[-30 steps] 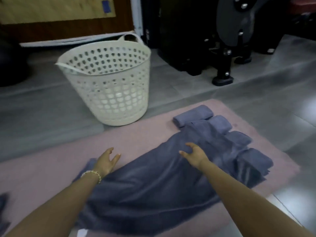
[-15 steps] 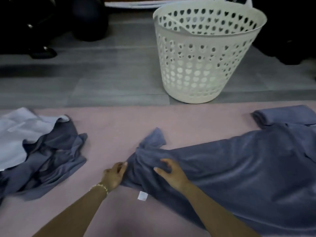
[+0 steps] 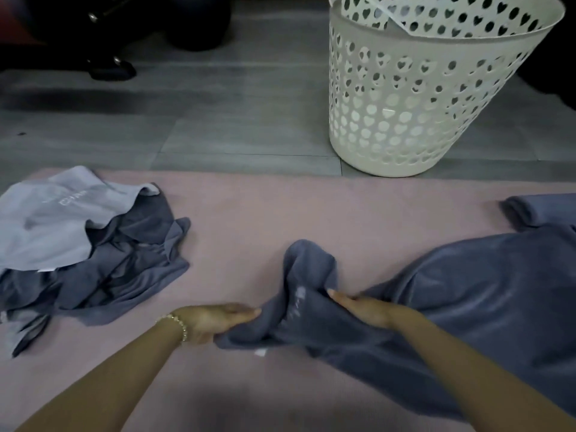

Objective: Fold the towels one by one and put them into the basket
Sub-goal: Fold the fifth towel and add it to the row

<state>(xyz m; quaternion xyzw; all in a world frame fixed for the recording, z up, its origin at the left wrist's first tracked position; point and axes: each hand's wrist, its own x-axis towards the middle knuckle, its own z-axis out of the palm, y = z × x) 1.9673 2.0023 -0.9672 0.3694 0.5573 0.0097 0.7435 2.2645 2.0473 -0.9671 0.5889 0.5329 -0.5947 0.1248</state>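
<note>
fingers of left hand (image 3: 215, 319) and right hand (image 3: 366, 309) pinch the bunched end of the blue towel (image 3: 467, 294).

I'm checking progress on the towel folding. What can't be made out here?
Head view only:
Basket inside: hidden by its wall; top cut by the frame edge.
Dark towel: right part cut off by the frame edge.
Left hand and right hand: grip unclear, folds cover the finger undersides.
Print on the pale towel: too small and blurred.
</note>
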